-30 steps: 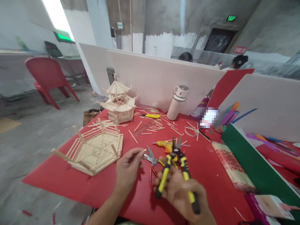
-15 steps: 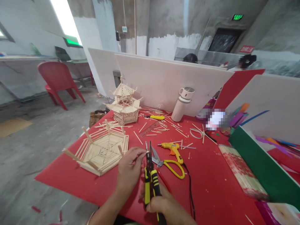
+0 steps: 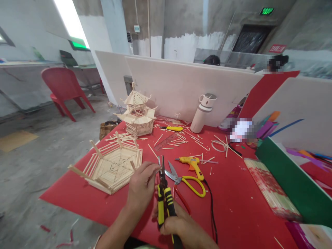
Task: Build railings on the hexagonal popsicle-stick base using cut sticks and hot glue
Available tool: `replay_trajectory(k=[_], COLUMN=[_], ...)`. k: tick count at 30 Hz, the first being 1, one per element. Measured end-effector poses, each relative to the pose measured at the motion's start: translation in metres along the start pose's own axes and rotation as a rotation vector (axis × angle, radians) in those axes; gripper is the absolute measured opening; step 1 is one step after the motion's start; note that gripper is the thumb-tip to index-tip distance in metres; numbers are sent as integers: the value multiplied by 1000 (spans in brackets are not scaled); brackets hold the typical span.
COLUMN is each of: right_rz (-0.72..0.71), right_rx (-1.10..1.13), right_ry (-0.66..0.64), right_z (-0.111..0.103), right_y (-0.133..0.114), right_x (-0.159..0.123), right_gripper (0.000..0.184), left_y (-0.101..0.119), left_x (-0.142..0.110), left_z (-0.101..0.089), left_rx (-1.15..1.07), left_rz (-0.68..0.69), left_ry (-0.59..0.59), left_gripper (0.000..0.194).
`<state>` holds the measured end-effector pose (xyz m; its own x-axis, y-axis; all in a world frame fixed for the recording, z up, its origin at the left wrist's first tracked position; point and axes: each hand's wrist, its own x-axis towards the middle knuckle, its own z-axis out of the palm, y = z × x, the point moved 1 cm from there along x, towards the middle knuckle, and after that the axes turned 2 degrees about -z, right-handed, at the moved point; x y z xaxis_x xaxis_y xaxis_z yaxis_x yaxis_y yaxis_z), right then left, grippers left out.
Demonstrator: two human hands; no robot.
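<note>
My right hand (image 3: 176, 221) is wrapped round the black-and-yellow handles of a pair of pliers (image 3: 161, 200), whose jaws point away from me, slightly apart. Beside the jaws, my left hand (image 3: 142, 183) is closed in a pinch on a short wooden stick, mostly hidden by the fingers. Left of that hand lies a hexagonal stick base (image 3: 114, 169) with railings and upright posts. Scissors (image 3: 193, 186) with yellow and red handles lie just right of the pliers. Beyond them is a yellow glue gun (image 3: 192, 164) with a black cord.
A stick-built pagoda (image 3: 138, 114) stands at the back left. Loose sticks, a ruler (image 3: 166, 141) and a yellow utility knife (image 3: 174, 128) lie near it. A pale flask (image 3: 202, 114) stands before the white partition. Bagged sticks (image 3: 272, 190) and a green box (image 3: 293, 180) are at right.
The pliers and both hands have shifted slightly left. The plier jaws look a little closer together, and less of the stick shows at my left fingertips.
</note>
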<state>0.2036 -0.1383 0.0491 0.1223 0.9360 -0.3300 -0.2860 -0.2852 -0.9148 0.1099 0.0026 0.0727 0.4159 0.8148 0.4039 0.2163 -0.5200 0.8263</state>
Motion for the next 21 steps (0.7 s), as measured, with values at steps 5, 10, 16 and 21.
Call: replay_trajectory(k=[5,10,16,21], right_rz=[81,205,149,8], right_rx=[21,7,44,3], right_ry=[-21,-88,-61,55], right_z=[-1,-3,0,7], right_y=[-16,-29,-27,-27], right_x=[1,1,-2,2], right_gripper=[35,36,36,74], left_y=[-2,-4,2,10], left_x=[1,3,2,3], left_z=[0,-1,1,0], left_rx=[79,149,-52,-438], left_rz=[72,162,-74,-384], left_ry=[2,-9,-40,-70], left_gripper=[22,23,13,24])
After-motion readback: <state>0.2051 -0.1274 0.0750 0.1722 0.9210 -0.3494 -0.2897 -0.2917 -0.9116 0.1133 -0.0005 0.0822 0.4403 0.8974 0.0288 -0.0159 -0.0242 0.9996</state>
